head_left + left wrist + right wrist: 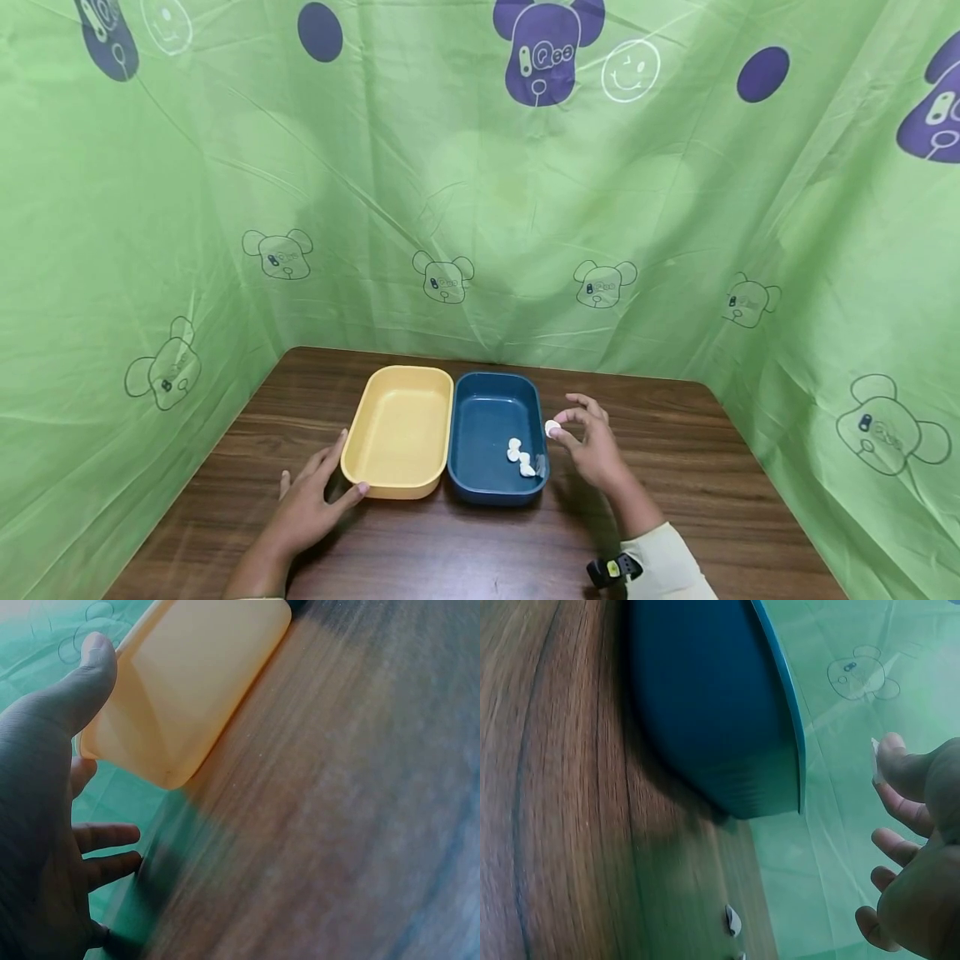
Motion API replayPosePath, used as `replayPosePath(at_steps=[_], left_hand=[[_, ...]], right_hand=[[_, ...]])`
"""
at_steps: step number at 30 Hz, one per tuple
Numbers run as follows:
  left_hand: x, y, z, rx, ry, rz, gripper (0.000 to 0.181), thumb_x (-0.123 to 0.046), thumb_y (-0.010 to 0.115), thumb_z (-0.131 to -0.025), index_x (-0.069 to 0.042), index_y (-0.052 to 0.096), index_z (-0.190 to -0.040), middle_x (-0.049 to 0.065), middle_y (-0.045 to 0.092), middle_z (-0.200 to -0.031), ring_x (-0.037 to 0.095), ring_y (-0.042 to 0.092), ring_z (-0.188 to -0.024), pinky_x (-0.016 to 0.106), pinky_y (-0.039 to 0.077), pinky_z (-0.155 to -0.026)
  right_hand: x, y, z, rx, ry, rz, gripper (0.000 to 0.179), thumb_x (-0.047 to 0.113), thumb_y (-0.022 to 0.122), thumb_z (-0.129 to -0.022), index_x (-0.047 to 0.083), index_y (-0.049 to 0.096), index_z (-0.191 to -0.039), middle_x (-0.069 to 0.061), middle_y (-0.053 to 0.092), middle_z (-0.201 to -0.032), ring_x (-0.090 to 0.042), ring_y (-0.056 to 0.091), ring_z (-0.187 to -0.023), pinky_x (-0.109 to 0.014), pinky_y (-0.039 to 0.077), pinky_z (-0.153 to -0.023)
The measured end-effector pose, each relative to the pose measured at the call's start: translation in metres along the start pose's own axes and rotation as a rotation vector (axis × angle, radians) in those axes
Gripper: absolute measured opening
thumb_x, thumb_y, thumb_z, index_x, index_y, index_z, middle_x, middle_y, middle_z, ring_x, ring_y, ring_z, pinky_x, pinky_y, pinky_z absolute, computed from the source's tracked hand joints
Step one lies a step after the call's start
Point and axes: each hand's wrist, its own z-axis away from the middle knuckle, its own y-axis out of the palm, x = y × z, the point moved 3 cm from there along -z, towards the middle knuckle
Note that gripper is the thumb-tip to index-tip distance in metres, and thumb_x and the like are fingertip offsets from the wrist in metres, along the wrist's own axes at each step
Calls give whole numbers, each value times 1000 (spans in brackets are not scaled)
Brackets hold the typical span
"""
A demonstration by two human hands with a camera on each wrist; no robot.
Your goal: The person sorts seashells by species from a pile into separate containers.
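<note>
My right hand [596,450] pinches a small, thin, round white piece [552,427] between thumb and forefinger, just beside the right rim of the blue tray [480,483]. Its other fingers are spread. In the right wrist view the white piece [876,761] appears nearly edge-on at the thumb tip. Several similar white pieces [514,450] lie in the tray's lower right part. At the near left corner of the yellow tray [397,492], my left hand [307,508] rests its thumb on the rim, its fingers spread along the outer left side.
Both trays stand side by side on a brown wooden table [480,550]. Small pale pieces [733,921] lie on the table beyond the blue tray in the right wrist view. A green printed curtain [480,183] encloses the table's back and sides. A black watch [615,570] circles the right wrist.
</note>
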Motion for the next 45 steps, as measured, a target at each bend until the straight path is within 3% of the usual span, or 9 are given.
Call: replayPosePath(at_steps=[19,34,45], left_hand=[[2,1,0,-1,3,0,99,-61,71,-100,-26,19,-177,27,48,-165,60,49,-148,97,10,-112],[-1,-1,1,10,-3,-7,100,-61,71,-100,-25,19,-177,27,49,-164,60,50,-147,97,11,-112],[1,1,0,1,3,-6,99,-61,72,-100,-26,20,-177,26,51,-164,62,50,-147,98,11,-112]], right_hand=[[14,27,3,44,-30,-31,9,5,84,-94,8,77,-99,-20,56,-155,-43,40,-150,-63,33,-122],[18,34,7,65,-30,-51,12,3,80,-96,11,77,-104,-15,56,-152,-43,38,-149,-61,36,-117],[11,31,7,59,-28,-68,15,4,81,-96,5,78,-111,-22,55,-153,-43,38,-147,-57,38,-115]])
